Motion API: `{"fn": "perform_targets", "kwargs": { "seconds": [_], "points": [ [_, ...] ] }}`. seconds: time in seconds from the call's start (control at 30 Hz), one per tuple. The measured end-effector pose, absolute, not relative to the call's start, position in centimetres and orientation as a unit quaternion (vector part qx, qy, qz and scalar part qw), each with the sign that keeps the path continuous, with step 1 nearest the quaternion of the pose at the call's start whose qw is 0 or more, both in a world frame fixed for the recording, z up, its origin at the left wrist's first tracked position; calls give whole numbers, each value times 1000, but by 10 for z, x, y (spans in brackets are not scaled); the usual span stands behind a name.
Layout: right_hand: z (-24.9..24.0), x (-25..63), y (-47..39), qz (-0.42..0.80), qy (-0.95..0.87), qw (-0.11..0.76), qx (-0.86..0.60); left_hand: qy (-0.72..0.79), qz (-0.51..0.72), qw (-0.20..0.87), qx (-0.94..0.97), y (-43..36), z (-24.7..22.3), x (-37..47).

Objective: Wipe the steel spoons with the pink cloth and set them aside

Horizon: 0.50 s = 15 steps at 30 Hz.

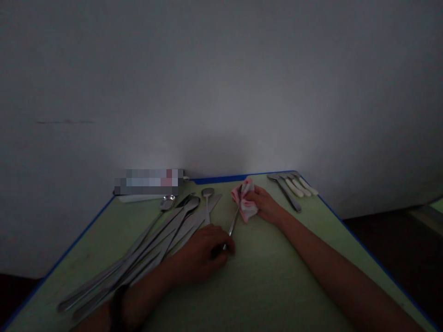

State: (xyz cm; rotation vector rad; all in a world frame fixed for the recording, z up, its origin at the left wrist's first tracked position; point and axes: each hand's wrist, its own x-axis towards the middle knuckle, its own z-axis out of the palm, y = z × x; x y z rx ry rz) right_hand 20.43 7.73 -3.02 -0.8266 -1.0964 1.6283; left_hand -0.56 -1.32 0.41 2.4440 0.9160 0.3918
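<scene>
Near the middle of the green table (277,276), my left hand (211,249) is closed round the lower end of a thin metal utensil (234,220). My right hand (265,205) grips a pink and white cloth (248,212), which wraps the utensil's far end. That end is hidden in the cloth, so its kind does not show. Just left of my left hand a spoon (207,192) lies with its bowl pointing away. Beside it is a loose pile of long-handled metal cutlery (152,235), with spoons and knife-like blades, partly covered by my left forearm.
At the back right lie several pieces of cutlery with white handles (304,186) and a metal-handled one (290,198). A blurred-out box-like object (148,182) stands at the back left. A grey wall (221,92) rises directly behind the table's blue edge (221,179).
</scene>
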Motion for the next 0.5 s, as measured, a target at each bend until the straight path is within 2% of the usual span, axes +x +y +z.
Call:
{"fn": "perform_targets", "kwargs": {
  "seconds": [0.5],
  "points": [
    [-34, 203, 77, 636, -487, 496, -336, 362, 150, 215, 895, -16, 0, -3]
  ]
}}
